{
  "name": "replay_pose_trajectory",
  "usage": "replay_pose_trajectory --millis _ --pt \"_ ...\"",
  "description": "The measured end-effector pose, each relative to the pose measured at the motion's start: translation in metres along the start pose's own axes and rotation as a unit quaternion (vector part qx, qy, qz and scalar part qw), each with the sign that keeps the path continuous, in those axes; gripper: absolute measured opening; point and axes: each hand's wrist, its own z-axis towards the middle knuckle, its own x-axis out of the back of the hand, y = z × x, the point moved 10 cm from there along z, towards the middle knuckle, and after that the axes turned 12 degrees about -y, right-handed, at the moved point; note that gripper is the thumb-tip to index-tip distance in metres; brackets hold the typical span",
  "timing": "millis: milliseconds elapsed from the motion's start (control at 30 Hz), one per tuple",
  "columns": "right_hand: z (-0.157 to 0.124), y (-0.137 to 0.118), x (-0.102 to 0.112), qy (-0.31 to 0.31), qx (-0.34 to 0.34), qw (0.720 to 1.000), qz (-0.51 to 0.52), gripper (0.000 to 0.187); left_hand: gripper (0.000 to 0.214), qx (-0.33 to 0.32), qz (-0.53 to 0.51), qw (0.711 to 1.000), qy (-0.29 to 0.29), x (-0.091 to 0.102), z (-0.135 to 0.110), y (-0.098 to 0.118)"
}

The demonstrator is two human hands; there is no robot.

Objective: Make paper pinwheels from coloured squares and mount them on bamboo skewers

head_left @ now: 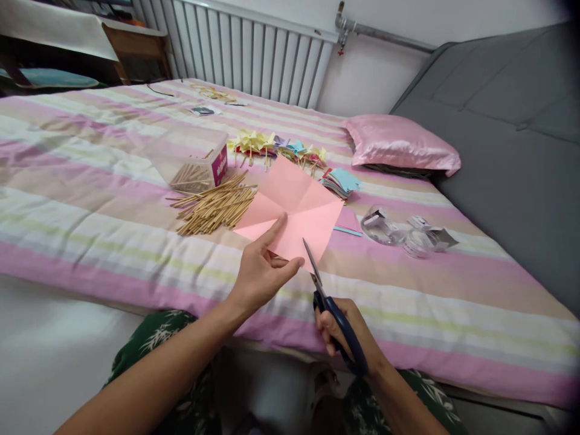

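A square of pink paper (302,226) with crossing fold lines is held above the bed by my left hand (263,266). The index finger lies on top of the sheet and the thumb is at its near edge. My right hand (342,332) grips dark blue scissors (344,335). One blade lies over the paper's near corner, pointing toward its middle. Behind the sheet are several paper pinwheels (254,142) in yellow, purple and blue. To the left of the paper lies a heap of thin wooden sticks (215,205).
A clear plastic box (220,158) on its side holds more sticks. Right of the paper are a stack of coloured paper (341,181), tape rolls (380,225) and a pink pillow (403,144). A striped sheet (453,302) covers the bed; a radiator (254,51) stands behind.
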Motion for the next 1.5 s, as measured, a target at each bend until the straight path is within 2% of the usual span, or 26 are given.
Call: replay_pose_trajectory --millis 300,600,733,833,900,1000,1100,1200,1267,1433,1500 --pt "0.0 -0.004 0.0 0.005 0.008 1.0 -0.01 0.052 0.085 0.021 0.019 0.999 -0.021 -0.006 -0.001 -0.002" --pt "-0.001 0.006 0.001 0.026 -0.068 0.997 -0.008 0.053 0.084 0.021 0.033 0.999 -0.023 -0.006 -0.002 -0.003" --pt "0.0 0.002 0.001 0.009 -0.034 0.999 -0.005 0.052 0.082 0.004 0.015 1.0 -0.006 0.001 0.002 -0.004" --pt "0.002 -0.011 -0.005 -0.035 0.028 0.999 0.0 0.053 0.081 -0.02 0.007 0.999 0.034 0.016 0.006 -0.003" --pt "0.001 -0.021 -0.004 -0.041 0.08 0.996 0.024 0.053 0.081 -0.033 0.008 0.997 0.066 0.024 0.007 -0.002" --pt "-0.001 -0.028 0.008 0.007 0.141 0.986 0.085 0.045 0.082 -0.023 0.006 0.998 0.056 0.018 0.005 -0.006" --pt "-0.002 -0.026 0.027 0.087 0.167 0.972 0.142 0.031 0.082 -0.005 0.004 1.0 -0.021 -0.01 0.0 -0.013" --pt "-0.005 -0.021 0.043 0.172 0.172 0.952 0.185 0.027 0.081 -0.037 0.007 0.993 -0.11 -0.04 -0.012 -0.012" --pt "-0.009 -0.023 0.051 0.221 0.186 0.939 0.187 0.023 0.082 -0.063 0.034 0.986 -0.15 -0.053 -0.02 -0.011" --pt "-0.02 -0.027 0.069 0.297 0.202 0.918 0.167 0.015 0.085 -0.064 0.087 0.975 -0.194 -0.065 -0.029 -0.015" --pt "-0.022 -0.026 0.076 0.303 0.203 0.915 0.174 0.016 0.079 -0.069 0.063 0.98 -0.177 -0.06 -0.026 -0.013"
